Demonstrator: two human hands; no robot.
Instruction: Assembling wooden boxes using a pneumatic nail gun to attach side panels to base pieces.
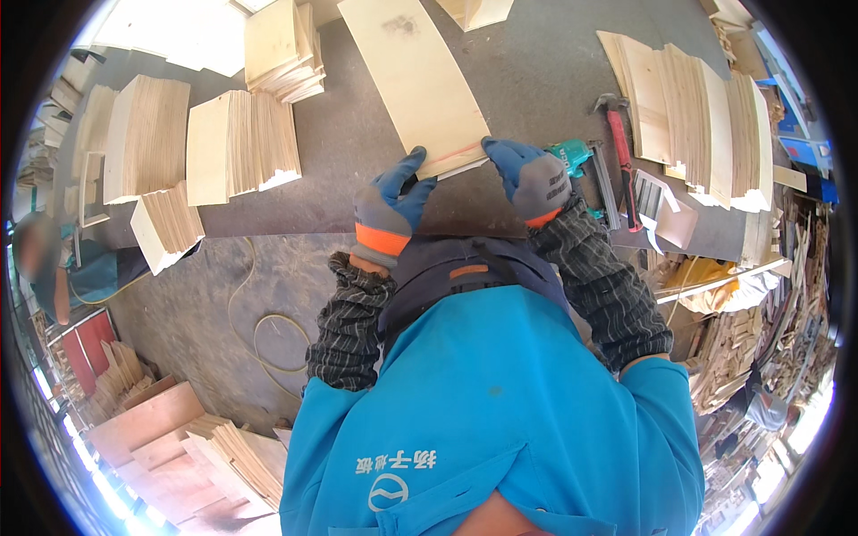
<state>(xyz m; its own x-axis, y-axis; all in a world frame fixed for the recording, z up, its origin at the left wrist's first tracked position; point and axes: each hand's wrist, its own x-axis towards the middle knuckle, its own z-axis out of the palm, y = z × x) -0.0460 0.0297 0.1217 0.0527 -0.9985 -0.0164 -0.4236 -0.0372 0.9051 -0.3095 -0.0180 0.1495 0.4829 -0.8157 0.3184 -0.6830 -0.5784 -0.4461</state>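
A long pale wooden board (420, 80) lies on the dark workbench, its near end toward me. A thin strip shows along that near edge, perhaps a second board beneath. My left hand (393, 198), in a blue and grey glove with an orange cuff, grips the near left corner, thumb on top. At the near right corner, my gloved right hand (534, 180) pinches the edge; some of its fingers are hidden. Just right of that hand lies a teal nail gun (572, 156). Beside it rests a claw hammer (618, 152) with a red and black handle.
Stacked panels stand at left (147, 138) and right (693, 112) on the workbench (331, 116). A pale hose (259, 344) loops on the floor behind the bench edge. Another person (98, 268) is at far left. Wood offcuts (742, 348) pile at right.
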